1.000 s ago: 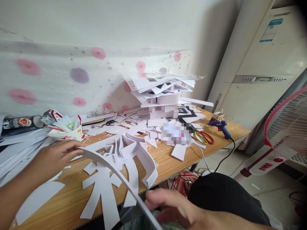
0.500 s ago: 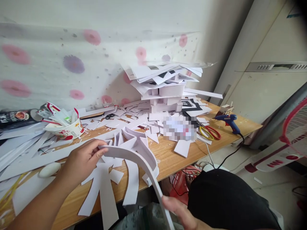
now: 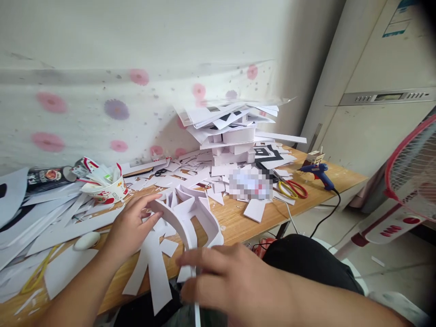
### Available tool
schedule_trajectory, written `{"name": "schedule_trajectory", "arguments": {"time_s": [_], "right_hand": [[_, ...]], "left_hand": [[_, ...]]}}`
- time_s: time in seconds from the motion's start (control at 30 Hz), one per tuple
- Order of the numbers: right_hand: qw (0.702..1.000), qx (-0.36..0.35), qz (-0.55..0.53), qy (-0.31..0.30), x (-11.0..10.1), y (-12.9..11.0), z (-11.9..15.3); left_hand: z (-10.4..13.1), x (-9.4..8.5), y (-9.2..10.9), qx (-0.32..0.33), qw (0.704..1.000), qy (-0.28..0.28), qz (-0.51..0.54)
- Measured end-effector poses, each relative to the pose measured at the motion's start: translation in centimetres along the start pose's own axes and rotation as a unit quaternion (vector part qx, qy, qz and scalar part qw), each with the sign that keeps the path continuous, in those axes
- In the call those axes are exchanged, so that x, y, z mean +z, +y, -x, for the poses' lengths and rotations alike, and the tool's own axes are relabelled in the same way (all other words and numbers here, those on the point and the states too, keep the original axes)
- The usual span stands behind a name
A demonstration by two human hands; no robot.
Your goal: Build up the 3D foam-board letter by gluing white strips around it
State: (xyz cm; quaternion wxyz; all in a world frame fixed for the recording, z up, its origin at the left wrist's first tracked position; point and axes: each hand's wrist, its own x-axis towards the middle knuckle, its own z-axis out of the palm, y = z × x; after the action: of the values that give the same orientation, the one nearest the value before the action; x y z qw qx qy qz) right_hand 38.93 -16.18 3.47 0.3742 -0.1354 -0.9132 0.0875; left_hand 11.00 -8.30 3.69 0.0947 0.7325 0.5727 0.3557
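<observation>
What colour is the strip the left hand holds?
The strip is white; the head view shows it.

The held curved strip [image 3: 177, 223] blocks the near side of the walled white assembly [image 3: 189, 209]; I see passage over bare bench [image 3: 235, 220] rightward, until the stack of boards [image 3: 238, 135] bars it.

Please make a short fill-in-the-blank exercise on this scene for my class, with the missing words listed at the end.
1. The hand nearer the printed tub is the person's ____ one.
2. That hand grips a curved strip whose colour is ____.
3. The glue gun near the right end of the table has a body coloured ____.
4. Beside the glue gun, a tool has one yellow handle and one ____ handle.

Missing words: left; white; blue; red.
</observation>
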Motion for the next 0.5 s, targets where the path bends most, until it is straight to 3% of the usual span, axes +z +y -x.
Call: {"name": "schedule_trajectory", "arguments": {"time_s": [0.17,0.27,0.37,0.5], "right_hand": [[0.985,0.067,-0.134,0.088,-1.0,2.1,-3.5],[0.983,0.101,-0.118,0.098,-0.4,2.6,-5.5],[0.995,0.083,-0.019,0.050,2.7,1.2,-6.1],[0.990,0.051,0.111,-0.068,8.2,-1.3,-5.2]], "left_hand": [[-3.5,-1.3,1.0,-0.020,0.996,-0.007,-0.082],[-5.2,-1.9,1.3,-0.016,0.996,-0.009,-0.083],[-4.8,-1.0,1.6,0.020,0.999,-0.032,-0.030],[-2.1,2.0,2.0,0.084,0.990,-0.097,0.057]]}}
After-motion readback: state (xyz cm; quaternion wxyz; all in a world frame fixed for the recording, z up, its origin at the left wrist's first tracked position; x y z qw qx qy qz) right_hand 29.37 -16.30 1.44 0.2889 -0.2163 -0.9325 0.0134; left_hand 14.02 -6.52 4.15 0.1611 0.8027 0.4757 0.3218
